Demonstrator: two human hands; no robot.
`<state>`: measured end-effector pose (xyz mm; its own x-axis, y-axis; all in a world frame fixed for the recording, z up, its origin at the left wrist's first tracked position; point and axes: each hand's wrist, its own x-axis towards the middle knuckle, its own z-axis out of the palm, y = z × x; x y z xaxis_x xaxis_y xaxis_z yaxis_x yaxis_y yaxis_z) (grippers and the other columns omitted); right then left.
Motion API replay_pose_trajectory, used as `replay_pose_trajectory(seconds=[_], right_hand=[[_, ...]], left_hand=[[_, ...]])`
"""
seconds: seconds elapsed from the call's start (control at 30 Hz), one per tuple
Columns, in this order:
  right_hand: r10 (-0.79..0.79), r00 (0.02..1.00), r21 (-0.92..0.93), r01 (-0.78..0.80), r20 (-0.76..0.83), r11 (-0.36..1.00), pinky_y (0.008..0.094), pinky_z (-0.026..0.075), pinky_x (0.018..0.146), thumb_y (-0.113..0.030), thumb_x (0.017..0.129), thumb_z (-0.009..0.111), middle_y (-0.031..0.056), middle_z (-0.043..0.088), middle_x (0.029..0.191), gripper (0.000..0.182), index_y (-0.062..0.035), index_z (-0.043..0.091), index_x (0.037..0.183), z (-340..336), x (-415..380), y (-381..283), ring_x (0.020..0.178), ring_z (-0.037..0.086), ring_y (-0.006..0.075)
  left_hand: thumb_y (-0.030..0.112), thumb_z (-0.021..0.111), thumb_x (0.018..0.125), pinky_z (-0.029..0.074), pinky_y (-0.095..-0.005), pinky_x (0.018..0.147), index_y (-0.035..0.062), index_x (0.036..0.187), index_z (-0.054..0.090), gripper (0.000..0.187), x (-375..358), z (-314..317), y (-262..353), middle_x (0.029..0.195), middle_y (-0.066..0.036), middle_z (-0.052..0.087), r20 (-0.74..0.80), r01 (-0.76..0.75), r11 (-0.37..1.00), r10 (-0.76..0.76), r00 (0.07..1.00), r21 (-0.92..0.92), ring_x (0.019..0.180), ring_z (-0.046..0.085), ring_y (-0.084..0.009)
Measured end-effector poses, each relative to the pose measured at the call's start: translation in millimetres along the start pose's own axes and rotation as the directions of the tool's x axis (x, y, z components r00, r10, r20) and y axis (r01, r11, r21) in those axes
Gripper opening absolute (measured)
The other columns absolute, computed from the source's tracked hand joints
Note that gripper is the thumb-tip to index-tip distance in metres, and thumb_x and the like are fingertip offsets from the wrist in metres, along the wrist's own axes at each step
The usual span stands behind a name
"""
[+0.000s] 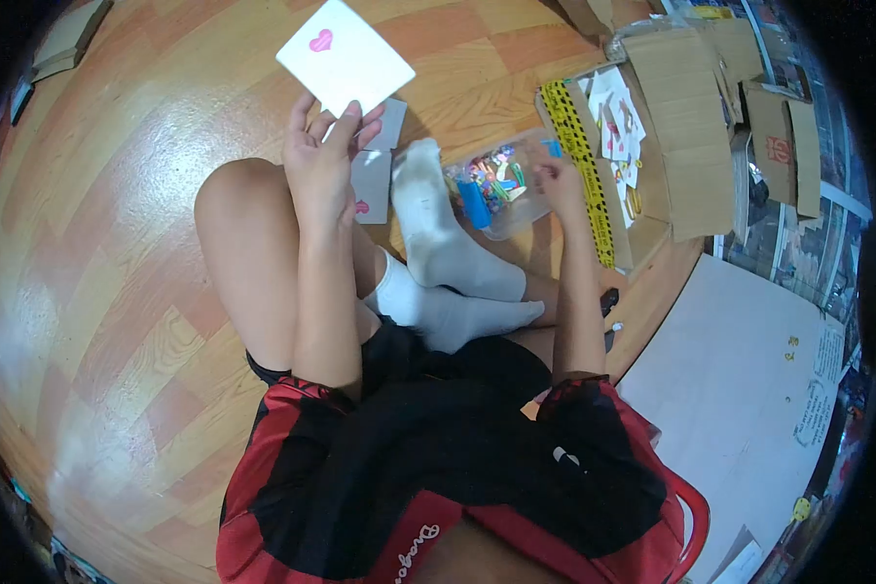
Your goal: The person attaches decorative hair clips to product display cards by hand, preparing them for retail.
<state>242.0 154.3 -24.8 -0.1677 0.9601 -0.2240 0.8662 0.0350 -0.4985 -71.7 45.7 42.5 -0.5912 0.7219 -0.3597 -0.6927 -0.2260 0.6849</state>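
Note:
My left hand (329, 146) grips a white card (346, 58) with a pink heart by its lower corner, thumb on the near face, raised above the floor. My right hand (560, 185) is at the right side of a see-through plastic box (516, 216) with blue clasps, fingers curled together; whatever is in them is too small to make out. Inside the box lie many small colourful clips (501, 175). Below my left hand, grey-white cards (372, 175) lie on the floor, one showing part of a pink heart.
My feet in white socks (428, 214) lie between the cards and the box. An opened cardboard box (652, 219) edged with yellow-black tape holds white paper pieces (613, 117). A large white board (740, 389) is at the right, on the wooden floor (117, 292).

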Motion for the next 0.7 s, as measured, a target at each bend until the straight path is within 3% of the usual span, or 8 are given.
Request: replay_pose_trajectory(seconds=[0.1,0.2,0.33,0.4,0.53,0.63,0.67,0.7], right_hand=[[-0.199,0.98,-0.351,0.185,-0.003,0.918,0.0313,0.045,0.067,-0.001,0.07,0.051,0.0151,0.059,0.08,0.015,0.0021,0.056,0.084,17.2,-14.6,-19.1,0.075,0.056,0.0291],[-0.384,0.915,-0.472,0.285,-0.125,0.834,0.0353,0.038,0.082,0.001,0.066,0.048,0.0199,0.052,0.099,0.022,0.0023,0.054,0.088,40.5,-5.3,-8.6,0.095,0.048,0.0348],[-0.322,0.94,-0.535,0.216,-0.111,0.817,0.0351,0.034,0.088,0.001,0.067,0.046,0.0218,0.044,0.11,0.026,0.0024,0.052,0.092,47.8,6.0,-16.9,0.105,0.041,0.0304],[0.036,0.998,-0.503,-0.005,0.052,0.865,0.0377,0.031,0.089,-0.005,0.073,0.037,0.0225,0.042,0.113,0.032,0.0076,0.047,0.101,45.6,5.8,-25.3,0.105,0.04,0.034],[-0.219,0.976,-0.504,0.181,-0.015,0.845,0.0385,0.035,0.085,-0.003,0.072,0.041,0.0241,0.049,0.1,0.036,0.0085,0.041,0.106,34.1,-0.6,-32.0,0.097,0.045,0.036],[-0.096,0.995,-0.366,0.075,-0.04,0.928,0.0342,0.043,0.076,-0.004,0.07,0.055,0.0189,0.055,0.087,0.034,0.0057,0.045,0.101,17.1,-12.7,-43.4,0.083,0.054,0.031],[0.076,0.997,0.104,-0.077,0.006,0.992,0.0317,0.044,0.072,-0.006,0.071,0.056,0.0164,0.056,0.085,0.034,0.0046,0.045,0.102,10.0,-16.4,-47.5,0.079,0.056,0.0257],[0.207,0.97,0.538,-0.242,0.126,0.808,0.0293,0.046,0.068,-0.008,0.072,0.058,0.0139,0.056,0.083,0.035,0.0034,0.046,0.103,3.5,-20.8,-54.0,0.074,0.058,0.0204]], left_hand=[[-0.002,0.051,0.076,0.05,-0.0239,0.063,-0.0101,0.115,0.026,0.047,-2.9,5.0,-5.6,0.088,-0.02,0.054,0.132,0.029,0.981,-0.056,0.99,0.194,0.075,0.059,-0.023],[-0.002,0.05,0.076,0.05,-0.0237,0.062,-0.0089,0.114,0.028,0.044,-4.7,3.7,-6.9,0.087,-0.019,0.054,0.165,0.036,0.967,-0.08,0.983,0.253,0.075,0.059,-0.0226],[-0.003,0.05,0.076,0.049,-0.0235,0.06,-0.0078,0.114,0.029,0.044,-3.2,4.1,-9.4,0.086,-0.018,0.054,0.176,0.035,0.965,-0.083,0.981,0.26,0.073,0.059,-0.022],[-0.003,0.05,0.076,0.049,-0.0233,0.06,-0.0077,0.114,0.029,0.044,-4.5,5.6,-9.8,0.086,-0.018,0.054,0.188,0.048,0.958,-0.104,0.977,0.282,0.073,0.059,-0.0217],[-0.005,0.05,0.075,0.049,-0.0224,0.057,-0.008,0.115,0.029,0.045,-1.6,2.4,-14.4,0.084,-0.017,0.054,0.207,0.051,0.955,-0.116,0.971,0.293,0.07,0.059,-0.0211],[-0.005,0.05,0.075,0.049,-0.0216,0.057,-0.0087,0.114,0.028,0.045,-3.1,3.5,-12.9,0.084,-0.018,0.054,0.202,0.044,0.955,-0.107,0.973,0.292,0.07,0.059,-0.0214],[-0.005,0.05,0.075,0.049,-0.0217,0.057,-0.0089,0.114,0.028,0.045,-4.3,4.9,-11.7,0.084,-0.018,0.054,0.209,0.051,0.956,-0.115,0.971,0.288,0.07,0.059,-0.0216],[-0.005,0.05,0.075,0.049,-0.0221,0.057,-0.009,0.114,0.028,0.045,-5.3,6.6,-10.7,0.085,-0.018,0.053,0.206,0.049,0.95,-0.117,0.972,0.309,0.07,0.059,-0.0219]])
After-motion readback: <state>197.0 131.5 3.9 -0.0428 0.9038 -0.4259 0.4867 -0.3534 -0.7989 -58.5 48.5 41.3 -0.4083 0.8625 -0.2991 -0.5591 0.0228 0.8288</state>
